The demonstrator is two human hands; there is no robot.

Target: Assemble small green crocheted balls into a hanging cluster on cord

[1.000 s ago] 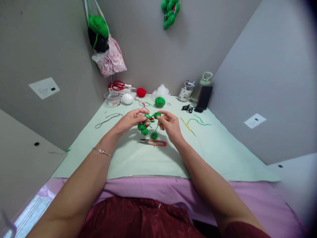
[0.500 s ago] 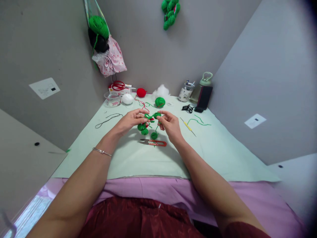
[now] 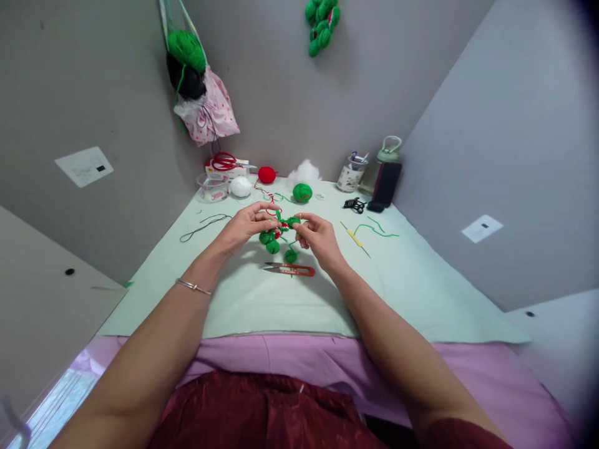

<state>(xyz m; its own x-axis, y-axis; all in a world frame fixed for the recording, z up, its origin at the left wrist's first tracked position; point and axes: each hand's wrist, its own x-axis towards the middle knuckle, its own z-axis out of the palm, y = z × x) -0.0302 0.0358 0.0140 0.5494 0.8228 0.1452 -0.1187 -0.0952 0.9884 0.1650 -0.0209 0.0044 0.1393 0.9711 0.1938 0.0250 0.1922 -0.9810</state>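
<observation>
Between my hands is a small green-and-red crocheted piece (image 3: 269,238) with round green balls, held just above the table. My left hand (image 3: 250,227) pinches its left side between thumb and fingers. On the other side, my right hand (image 3: 317,234) grips a green ball of the same piece, thumb against index finger. A loose green ball (image 3: 291,256) dangles below on a strand. Thread snips (image 3: 290,269) with orange handles lie beneath the piece. To the right of my right hand rests a yellow-handled crochet hook (image 3: 355,240) beside a cut green strand (image 3: 379,231).
Toward the back are a red yarn ball (image 3: 267,175), a green yarn ball (image 3: 302,193), white stuffing (image 3: 306,172), a white ball (image 3: 241,186) and a clear tub (image 3: 213,188). Red-handled scissors (image 3: 224,162) lie on a box. A pen cup (image 3: 350,174), a bottle (image 3: 374,171) and a phone (image 3: 387,184) stand back right.
My right hand has shifted slightly left, bringing its green ball closer to my left hand. The dangling ball has moved a little left and the piece has turned slightly.
</observation>
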